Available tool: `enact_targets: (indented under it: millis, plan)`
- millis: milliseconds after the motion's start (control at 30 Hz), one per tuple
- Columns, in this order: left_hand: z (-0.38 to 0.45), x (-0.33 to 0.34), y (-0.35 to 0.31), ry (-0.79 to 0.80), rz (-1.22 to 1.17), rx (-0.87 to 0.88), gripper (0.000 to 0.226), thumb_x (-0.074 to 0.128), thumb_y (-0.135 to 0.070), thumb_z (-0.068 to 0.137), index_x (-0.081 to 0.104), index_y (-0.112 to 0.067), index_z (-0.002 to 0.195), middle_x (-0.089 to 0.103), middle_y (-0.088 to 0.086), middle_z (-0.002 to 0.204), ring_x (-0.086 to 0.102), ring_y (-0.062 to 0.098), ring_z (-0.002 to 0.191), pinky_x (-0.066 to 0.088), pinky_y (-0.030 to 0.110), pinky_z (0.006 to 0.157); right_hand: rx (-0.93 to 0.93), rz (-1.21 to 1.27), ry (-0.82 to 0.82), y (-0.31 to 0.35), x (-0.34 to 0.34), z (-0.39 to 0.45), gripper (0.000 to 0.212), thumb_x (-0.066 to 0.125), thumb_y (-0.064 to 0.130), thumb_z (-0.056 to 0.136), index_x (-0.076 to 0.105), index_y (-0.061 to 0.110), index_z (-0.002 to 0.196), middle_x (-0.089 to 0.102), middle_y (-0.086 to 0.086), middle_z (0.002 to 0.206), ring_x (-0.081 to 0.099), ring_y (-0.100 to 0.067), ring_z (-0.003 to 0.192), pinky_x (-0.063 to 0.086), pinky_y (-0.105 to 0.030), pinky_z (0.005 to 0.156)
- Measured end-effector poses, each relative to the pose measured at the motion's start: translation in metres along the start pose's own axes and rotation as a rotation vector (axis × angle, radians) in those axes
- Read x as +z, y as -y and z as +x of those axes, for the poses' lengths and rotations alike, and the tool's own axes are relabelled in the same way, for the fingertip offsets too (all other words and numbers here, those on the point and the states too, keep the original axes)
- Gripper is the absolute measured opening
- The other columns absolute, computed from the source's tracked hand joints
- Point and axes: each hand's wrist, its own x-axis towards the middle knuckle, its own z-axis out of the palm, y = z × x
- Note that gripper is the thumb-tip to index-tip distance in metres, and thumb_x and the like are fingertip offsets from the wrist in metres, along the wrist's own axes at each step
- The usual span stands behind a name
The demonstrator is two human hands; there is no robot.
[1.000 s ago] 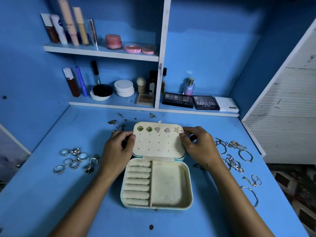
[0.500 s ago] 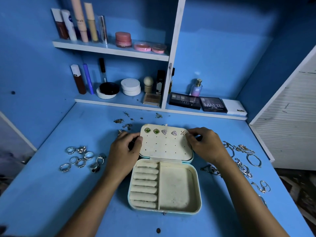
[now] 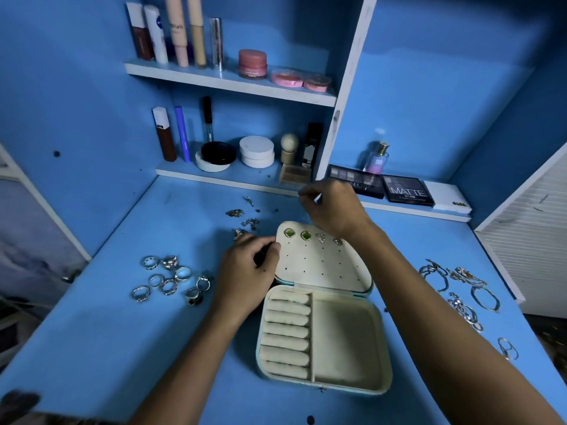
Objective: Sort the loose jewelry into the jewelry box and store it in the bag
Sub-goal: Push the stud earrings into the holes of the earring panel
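An open cream hinged jewelry box [image 3: 322,326] lies centre on the blue table [image 3: 122,348]. The left hand [image 3: 245,277] grips its lid's left edge; the right hand [image 3: 334,210], fingers curled, hovers beyond, nearer the small loose metal earrings [image 3: 242,220] lying to its left.

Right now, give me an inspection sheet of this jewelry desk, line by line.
Surface: blue desk, scuffed, a dark spot at its near edge.
Job's things: jewelry box open, lid flat, earrings along the lid's top row; ring rolls and tray bare. Rings left of the box, bracelets right, loose earrings behind. Bag: nothing seen.
Clutter: cosmetics on shelves.
Hands: left hand holds the lid's left edge; right hand raised behind the lid, pinching something small.
Cables: nothing seen.
Surroundings: blue walls, white slatted panel right.
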Motion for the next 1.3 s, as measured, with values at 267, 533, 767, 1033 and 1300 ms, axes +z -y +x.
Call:
enact_targets:
  millis: [267,533,767,1033,1300]
  plan:
    - [0.002,0.000,-0.001,0.000,-0.008,0.000,0.013,0.065,-0.019,0.092,0.075,-0.014,0.098,0.065,-0.008,0.089,0.059,0.000,0.085,0.043,0.007,0.070,-0.081,-0.087,0.160,0.026,0.032,0.042,0.019,0.062,0.020,0.094,0.076,0.016,0.106,0.074,-0.003,0.107,0.065,-0.022,0.100,0.053,-0.033,0.089]
    - [0.003,0.001,0.001,-0.027,-0.001,0.042,0.013,0.064,-0.021,0.089,0.075,-0.014,0.091,0.063,-0.005,0.081,0.058,0.009,0.076,0.042,0.013,0.064,-0.085,-0.168,0.273,0.046,0.056,0.062,0.026,0.062,0.029,0.094,0.072,0.023,0.117,0.070,0.000,0.119,0.061,-0.022,0.111,0.049,-0.027,0.089]
    - [0.004,0.002,0.001,-0.034,0.010,0.046,0.009,0.066,-0.017,0.088,0.074,-0.014,0.088,0.061,-0.006,0.077,0.056,0.009,0.072,0.039,0.011,0.061,-0.055,-0.149,0.302,0.051,0.066,0.067,0.025,0.067,0.032,0.092,0.072,0.031,0.116,0.069,0.001,0.114,0.060,-0.020,0.110,0.052,-0.035,0.094]
    - [0.004,0.001,0.003,-0.035,0.010,0.055,0.013,0.064,-0.022,0.087,0.075,-0.015,0.089,0.064,-0.005,0.080,0.058,0.009,0.072,0.044,0.016,0.064,-0.066,-0.053,0.249,0.047,0.058,0.065,0.022,0.072,0.021,0.089,0.074,0.021,0.110,0.072,0.000,0.108,0.064,-0.017,0.101,0.053,-0.032,0.089]
    - [0.002,0.000,0.002,-0.027,-0.008,0.036,0.009,0.067,-0.014,0.089,0.076,-0.013,0.093,0.064,-0.008,0.082,0.060,0.004,0.080,0.041,0.007,0.066,-0.050,0.226,0.098,0.036,0.031,0.048,0.017,0.071,0.013,0.090,0.071,0.013,0.107,0.074,-0.001,0.095,0.068,-0.014,0.092,0.054,-0.019,0.079]
